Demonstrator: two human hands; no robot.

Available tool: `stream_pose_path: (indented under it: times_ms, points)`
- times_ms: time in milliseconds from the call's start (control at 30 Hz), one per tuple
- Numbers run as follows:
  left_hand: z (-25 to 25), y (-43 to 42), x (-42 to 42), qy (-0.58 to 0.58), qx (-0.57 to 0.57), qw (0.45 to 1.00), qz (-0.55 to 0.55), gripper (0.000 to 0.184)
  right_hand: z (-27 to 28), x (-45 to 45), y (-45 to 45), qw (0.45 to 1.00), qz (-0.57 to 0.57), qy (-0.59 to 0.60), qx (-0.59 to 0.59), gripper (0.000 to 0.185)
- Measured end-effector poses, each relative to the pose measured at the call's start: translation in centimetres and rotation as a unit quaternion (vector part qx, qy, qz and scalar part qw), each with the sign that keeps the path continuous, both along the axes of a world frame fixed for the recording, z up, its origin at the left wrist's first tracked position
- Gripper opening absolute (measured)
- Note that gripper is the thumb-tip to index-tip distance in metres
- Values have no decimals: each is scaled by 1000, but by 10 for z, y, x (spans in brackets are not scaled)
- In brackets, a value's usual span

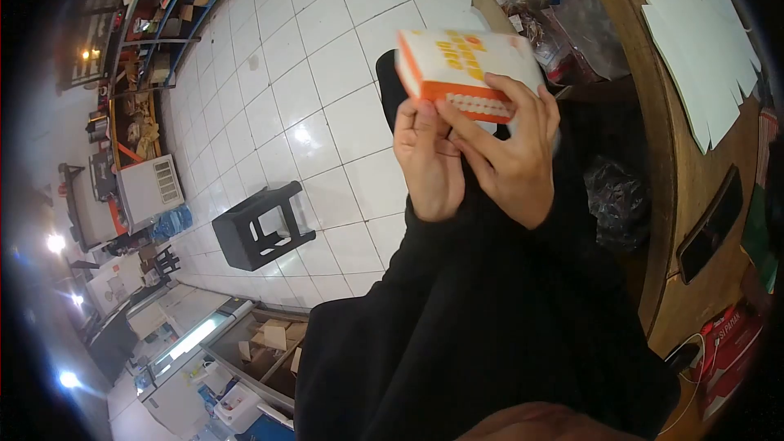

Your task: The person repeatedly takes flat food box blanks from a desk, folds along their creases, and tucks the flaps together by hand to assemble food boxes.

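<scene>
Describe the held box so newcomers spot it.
From the white tiled floor, look to the left hand and right hand at the ends of black sleeves. They hold the box: white top, yellow lettering and orange sides set it apart from the plastic bags nearby.

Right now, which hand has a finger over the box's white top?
The right hand: its finger reaches over the white top of the box; the left hand is at the orange side.
</scene>
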State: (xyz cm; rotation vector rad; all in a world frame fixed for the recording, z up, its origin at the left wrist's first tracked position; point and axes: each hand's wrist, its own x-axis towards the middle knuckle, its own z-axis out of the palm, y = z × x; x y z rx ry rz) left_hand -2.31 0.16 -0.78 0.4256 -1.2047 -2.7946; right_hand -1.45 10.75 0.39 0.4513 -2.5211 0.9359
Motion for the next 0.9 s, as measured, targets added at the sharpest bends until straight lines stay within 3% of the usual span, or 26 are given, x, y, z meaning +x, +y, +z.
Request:
stream_pose_path:
  times_ms: [100, 133, 200, 233, 367, 500, 567, 600, 667, 700, 733, 800, 867, 900]
  points:
    - [9, -13, -7, 45, -43, 994, 94, 22, -6, -3, 12, 998, -65, -24, -8, 71]
    - [12, -17, -8, 44, -43, 994, 96, 22, -12, -6, 16, 998, -64, -25, -8, 71]
    - [19, -21, -7, 58, -44, 988, 140, 23, -26, -11, 20, 961, -35, -160, -224, 70]
    - [19, -23, -6, 66, -29, 989, 132, 25, -31, -12, 19, 953, -25, -161, -255, 55]
    - [8, -5, -2, 59, -122, 988, 73, 27, -41, -11, 19, 969, -14, -71, -237, 38]
    - [-10, 8, -1, 23, -143, 989, 33, 24, -27, -15, 26, 983, 70, -16, -171, 36]
    - [-18, -4, -7, 40, -186, 982, -3, 17, -16, -15, 33, 948, 105, -181, -239, 25]
    - [-21, -4, -7, 40, -185, 982, -3, 17, -17, -15, 36, 949, 105, -181, -237, 25]
    - [-25, -7, -6, 73, -204, 976, -36, 16, -22, -15, 38, 922, 41, -171, -345, 17]
    - [-22, -8, -4, 42, -311, 948, -46, 17, -22, -16, 34, 901, -40, -174, -395, 15]
    - [-21, -1, -1, 75, -309, 948, -27, 21, -25, -16, 33, 901, -38, -175, -396, 15]
    - [-14, 17, 5, 91, -481, 872, 14, 25, -28, -19, 31, 896, -112, -75, -423, 16]
    - [-28, 24, 5, 69, -421, 904, 21, 27, -22, -14, 24, 887, -134, -65, -437, 19]
    - [-28, 26, 6, 33, -344, 938, 10, 27, -18, -12, 25, 911, -116, -54, -392, 19]
